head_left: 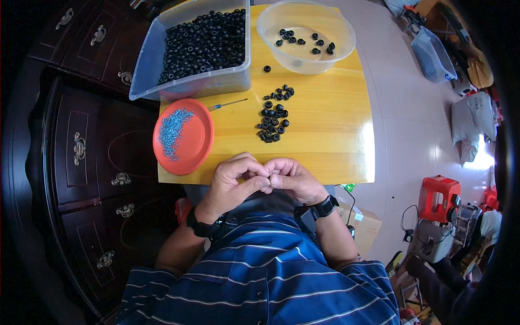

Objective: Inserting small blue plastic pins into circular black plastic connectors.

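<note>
At the table's near edge, my left hand (238,176) and my right hand (297,181) meet with thumbs and fingertips pinched together. Whatever sits between them is hidden or too small to name. Beyond them on the yellow table lies a cluster of small black ring-like parts (273,122), with more short black pieces (279,93) just behind. Left of the hands, an orange-red plate (200,143) carries a heap of small bluish metal screws or pins (172,130). A screwdriver (227,103) with its shaft pointing right rests against the plate's far side.
A translucent bin (216,81) full of black round parts stands at the far left. Beside it, a clear round tub (306,66) holds several black pieces. Dark drawers (81,151) border the left. A red stool (440,197) and a cardboard box (365,230) are at right.
</note>
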`<state>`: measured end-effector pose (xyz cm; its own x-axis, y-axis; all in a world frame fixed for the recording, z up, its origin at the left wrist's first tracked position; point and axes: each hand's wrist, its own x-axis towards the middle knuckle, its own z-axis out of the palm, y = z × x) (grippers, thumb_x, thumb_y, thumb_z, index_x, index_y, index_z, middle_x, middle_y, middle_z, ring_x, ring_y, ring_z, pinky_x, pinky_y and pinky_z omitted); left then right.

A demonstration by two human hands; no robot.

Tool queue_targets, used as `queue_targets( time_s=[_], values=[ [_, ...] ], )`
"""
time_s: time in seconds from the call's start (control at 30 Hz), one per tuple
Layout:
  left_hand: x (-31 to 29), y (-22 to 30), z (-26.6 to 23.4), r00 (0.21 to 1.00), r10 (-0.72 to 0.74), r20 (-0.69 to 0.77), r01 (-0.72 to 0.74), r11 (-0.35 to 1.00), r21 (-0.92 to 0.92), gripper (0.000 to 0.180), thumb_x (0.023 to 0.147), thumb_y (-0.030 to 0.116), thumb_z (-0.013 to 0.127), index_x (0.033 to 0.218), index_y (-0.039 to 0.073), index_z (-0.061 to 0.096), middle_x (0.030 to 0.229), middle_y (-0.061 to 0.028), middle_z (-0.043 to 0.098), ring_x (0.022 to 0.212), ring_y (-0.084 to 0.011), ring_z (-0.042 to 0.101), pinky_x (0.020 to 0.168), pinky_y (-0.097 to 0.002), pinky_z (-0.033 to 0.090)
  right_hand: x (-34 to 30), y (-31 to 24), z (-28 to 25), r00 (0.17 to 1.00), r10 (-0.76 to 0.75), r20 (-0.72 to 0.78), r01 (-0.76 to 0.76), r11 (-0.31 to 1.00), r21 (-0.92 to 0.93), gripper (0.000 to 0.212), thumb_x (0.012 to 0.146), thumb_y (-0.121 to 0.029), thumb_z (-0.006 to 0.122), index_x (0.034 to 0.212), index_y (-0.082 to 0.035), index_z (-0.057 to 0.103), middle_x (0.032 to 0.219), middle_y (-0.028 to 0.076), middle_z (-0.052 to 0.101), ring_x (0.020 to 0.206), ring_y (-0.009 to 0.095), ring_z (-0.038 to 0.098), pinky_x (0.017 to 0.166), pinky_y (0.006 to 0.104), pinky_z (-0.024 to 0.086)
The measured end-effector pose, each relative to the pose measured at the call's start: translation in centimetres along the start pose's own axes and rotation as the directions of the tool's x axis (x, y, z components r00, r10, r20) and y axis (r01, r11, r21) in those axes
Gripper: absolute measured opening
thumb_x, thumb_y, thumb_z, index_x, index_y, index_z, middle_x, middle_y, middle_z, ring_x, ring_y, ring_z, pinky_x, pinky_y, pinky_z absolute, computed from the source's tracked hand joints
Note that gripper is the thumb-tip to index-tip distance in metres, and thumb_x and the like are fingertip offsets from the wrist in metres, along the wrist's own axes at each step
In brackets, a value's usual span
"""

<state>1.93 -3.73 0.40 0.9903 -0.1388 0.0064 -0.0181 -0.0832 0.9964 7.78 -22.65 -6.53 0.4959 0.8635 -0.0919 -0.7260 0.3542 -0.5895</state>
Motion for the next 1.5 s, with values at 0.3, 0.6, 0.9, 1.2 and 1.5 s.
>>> queue_targets(
  time_s=[0.3,0.6,0.9,1.2,1.5],
  values=[
    [1.6,-0.6,-0.2,0.992,-0.066,-0.103,0.074,0.994,0.076,0.008,0.096,0.006,0.066,0.102,0.001,0.067,0.081,0.0007,0.06,0.072,-0.0054,0.054,0.066,-0.0211,0.044,-0.2,-0.9,-1.6,0.995,-0.061,0.075,0.048,0.984,0.169,0.029,0.097,-0.026,0.068,0.113,-0.003,0.062,0.096,0.008,0.069,0.085,0.014,0.067,0.081,0.0268,0.054],
    [5.2,-3.1,-1.3,0.986,0.129,-0.108,-0.024,0.747,0.665,0.02,0.085,0.001,0.073,0.105,0.003,0.07,0.081,-0.0071,0.063,0.059,-0.0133,0.056,0.057,-0.0283,0.047,0.1,-1.0,-3.0,0.976,-0.217,-0.022,0.207,0.889,0.409,0.027,0.1,-0.025,0.063,0.116,-0.003,0.059,0.102,0.009,0.067,0.081,0.015,0.068,0.079,0.0301,0.056],
    [5.5,-4.2,-1.6,0.985,0.17,-0.038,-0.086,0.664,0.743,0.015,0.087,0.011,0.07,0.102,0.008,0.069,0.093,-0.0095,0.067,0.085,-0.0324,0.068,0.071,-0.0419,0.055,0.0,-1.1,-2.7,0.983,-0.179,-0.046,0.184,0.912,0.366,0.029,0.1,-0.024,0.064,0.12,-0.004,0.059,0.101,0.009,0.068,0.08,0.014,0.068,0.08,0.0299,0.055],
    [3.3,-3.5,-1.7,0.973,0.125,-0.194,0.011,0.813,0.583,0.012,0.09,0.002,0.066,0.102,0.001,0.064,0.093,-0.0112,0.07,0.08,-0.02,0.07,0.07,-0.0315,0.054,0.1,-0.9,-1.8,0.984,-0.164,-0.07,0.178,0.93,0.32,0.029,0.101,-0.021,0.063,0.123,-0.003,0.06,0.102,0.008,0.069,0.082,0.013,0.068,0.08,0.0284,0.056],
    [-0.1,0.8,-1.7,0.95,0.203,-0.236,-0.106,0.923,0.37,0.014,0.089,-0.004,0.067,0.103,-0.002,0.068,0.088,-0.005,0.071,0.077,-0.0093,0.067,0.072,-0.0246,0.054,1.1,0.0,0.8,0.988,-0.096,-0.12,0.123,0.964,0.235,0.027,0.1,-0.02,0.063,0.122,-0.003,0.06,0.103,0.008,0.071,0.082,0.012,0.068,0.078,0.0247,0.057]
  ],
)
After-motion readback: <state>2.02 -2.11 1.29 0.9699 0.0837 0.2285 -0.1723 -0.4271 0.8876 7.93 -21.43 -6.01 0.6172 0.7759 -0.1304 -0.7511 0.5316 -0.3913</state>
